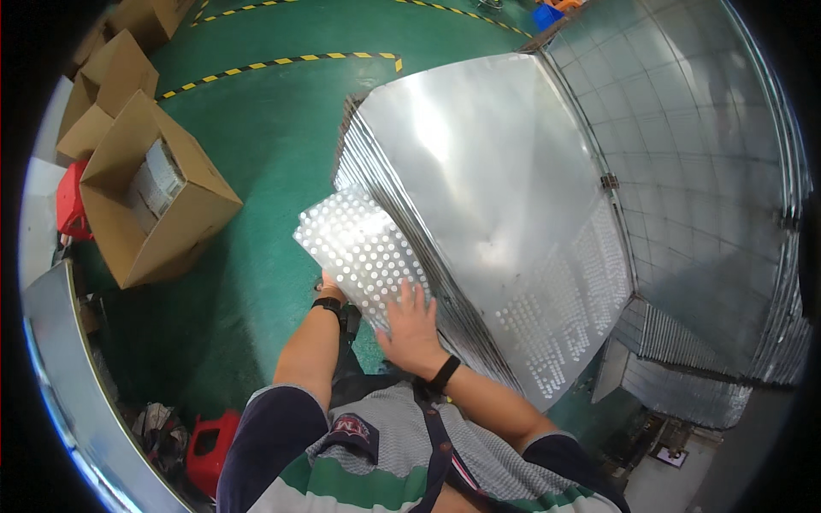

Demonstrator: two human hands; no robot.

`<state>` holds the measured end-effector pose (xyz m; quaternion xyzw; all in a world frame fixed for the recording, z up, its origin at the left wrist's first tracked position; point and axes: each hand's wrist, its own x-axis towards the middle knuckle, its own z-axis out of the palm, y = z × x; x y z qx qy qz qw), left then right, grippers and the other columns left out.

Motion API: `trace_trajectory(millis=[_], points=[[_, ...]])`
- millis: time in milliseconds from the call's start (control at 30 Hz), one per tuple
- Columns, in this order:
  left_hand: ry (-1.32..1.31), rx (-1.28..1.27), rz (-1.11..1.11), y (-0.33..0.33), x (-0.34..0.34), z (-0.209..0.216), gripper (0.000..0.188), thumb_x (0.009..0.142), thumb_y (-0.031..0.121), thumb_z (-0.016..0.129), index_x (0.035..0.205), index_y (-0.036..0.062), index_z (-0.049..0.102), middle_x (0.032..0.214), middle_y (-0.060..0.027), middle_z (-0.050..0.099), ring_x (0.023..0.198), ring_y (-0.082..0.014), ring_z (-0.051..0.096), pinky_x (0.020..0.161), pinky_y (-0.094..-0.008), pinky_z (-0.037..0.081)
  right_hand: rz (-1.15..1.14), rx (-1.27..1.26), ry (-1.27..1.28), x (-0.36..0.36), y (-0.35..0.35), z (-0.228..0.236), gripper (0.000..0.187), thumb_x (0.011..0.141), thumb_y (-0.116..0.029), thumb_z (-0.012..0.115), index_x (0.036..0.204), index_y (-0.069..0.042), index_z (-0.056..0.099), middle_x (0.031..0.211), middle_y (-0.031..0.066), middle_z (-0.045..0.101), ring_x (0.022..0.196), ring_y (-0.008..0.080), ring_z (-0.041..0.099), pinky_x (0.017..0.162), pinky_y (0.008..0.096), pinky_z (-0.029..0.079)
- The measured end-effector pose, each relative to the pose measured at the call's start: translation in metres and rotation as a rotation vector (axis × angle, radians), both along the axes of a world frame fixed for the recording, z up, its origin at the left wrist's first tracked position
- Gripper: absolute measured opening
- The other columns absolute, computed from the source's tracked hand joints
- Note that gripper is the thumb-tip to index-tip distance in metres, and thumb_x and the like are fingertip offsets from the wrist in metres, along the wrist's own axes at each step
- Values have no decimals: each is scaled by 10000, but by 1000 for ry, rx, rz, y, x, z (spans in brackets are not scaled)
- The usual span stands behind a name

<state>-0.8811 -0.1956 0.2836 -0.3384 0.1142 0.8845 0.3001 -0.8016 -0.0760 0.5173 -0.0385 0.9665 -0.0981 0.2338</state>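
A clear, shiny sheet covered with rows of round white dots (363,248) is held up in front of me, beside a stack of metal sheets. My left hand (332,288) supports its near left edge from below; most of those fingers are hidden under it. Across the sheet's near right part lies my right hand (410,329), flat with its fingers spread. Similar white dots (564,299) cover the near right part of the top metal sheet (479,162). Whether the held sheet is one layer or several, I cannot tell.
An open cardboard box (192,192) with packets inside stands at the left, near more boxes (107,81). A red stool (209,449) is at lower left. Tall metal panels (693,154) rise on the right. Yellow-black tape (282,62) marks the green floor.
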Motion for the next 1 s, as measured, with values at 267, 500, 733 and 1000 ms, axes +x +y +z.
trace_trajectory(millis=[267, 500, 733, 1000], points=[[58, -63, -118, 46, 103, 51, 682, 858, 609, 192, 1341, 147, 325, 1367, -89, 355, 1232, -282, 357, 1007, -446, 305, -257, -543, 393, 21, 101, -63, 543, 780, -296, 611, 1094, 115, 445, 1134, 294, 462, 1058, 390, 466, 930, 392, 358], [824, -727, -296, 100, 273, -83, 594, 898, 511, 221, 1331, 120, 332, 1365, -74, 360, 1216, -241, 379, 1006, -396, 319, -282, -702, 214, 75, 123, -55, 277, 767, -181, 619, 930, 33, 550, 884, 168, 593, 793, 270, 579, 735, 321, 450], [212, -268, -82, 136, 308, -24, 525, 910, 431, 251, 1320, 117, 347, 1357, -62, 371, 1211, -228, 377, 1008, -392, 301, -491, -1485, -484, 120, 137, -29, 143, 817, -29, 501, 952, 14, 514, 865, 59, 573, 809, 97, 554, 710, 228, 453], [59, 99, 7, 135, 306, -71, 461, 927, 280, 192, 1345, 122, 306, 1397, -44, 310, 1259, -199, 307, 1045, -322, 244, -40, -150, 23, 116, 87, -45, 445, 761, -279, 527, 955, 120, 505, 979, 292, 506, 863, 402, 555, 779, 417, 463]])
